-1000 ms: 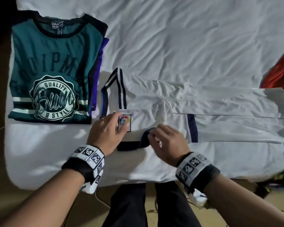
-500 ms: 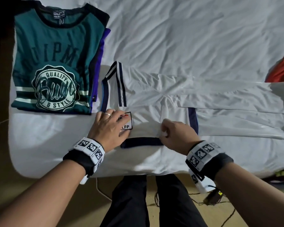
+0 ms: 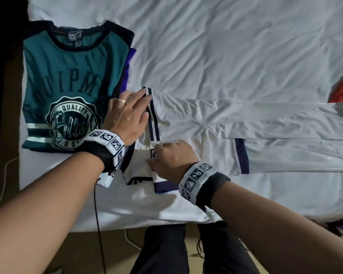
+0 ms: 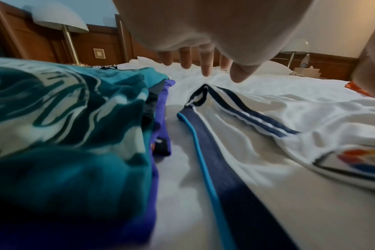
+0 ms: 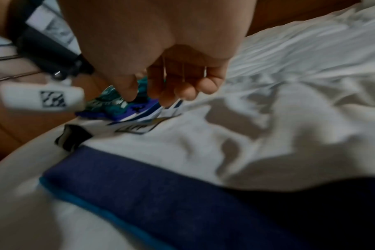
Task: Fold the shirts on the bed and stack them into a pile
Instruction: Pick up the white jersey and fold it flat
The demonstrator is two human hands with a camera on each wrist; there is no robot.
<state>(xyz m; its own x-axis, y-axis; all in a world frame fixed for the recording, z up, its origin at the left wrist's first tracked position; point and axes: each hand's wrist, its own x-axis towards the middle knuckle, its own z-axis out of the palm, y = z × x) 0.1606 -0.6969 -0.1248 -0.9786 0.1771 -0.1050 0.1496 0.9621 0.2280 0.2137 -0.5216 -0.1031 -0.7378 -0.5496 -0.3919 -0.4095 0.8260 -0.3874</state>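
The white jersey point(image 3: 206, 123) is pinched at its sleeve by the right hand point(image 3: 171, 160), while beside that pinch the left hand point(image 3: 127, 115) is spread flat at its collar.

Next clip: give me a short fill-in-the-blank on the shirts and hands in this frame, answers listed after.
1. The folded shirt on top of the pile is mostly ____ in colour.
2. The jersey being folded is mostly ____.
3. A ring shows on the ____ hand, whose fingers lie straight by the jersey's striped collar.
4. The right hand lies on the jersey by its ____, the small printed square.

Missing words: teal; white; left; badge
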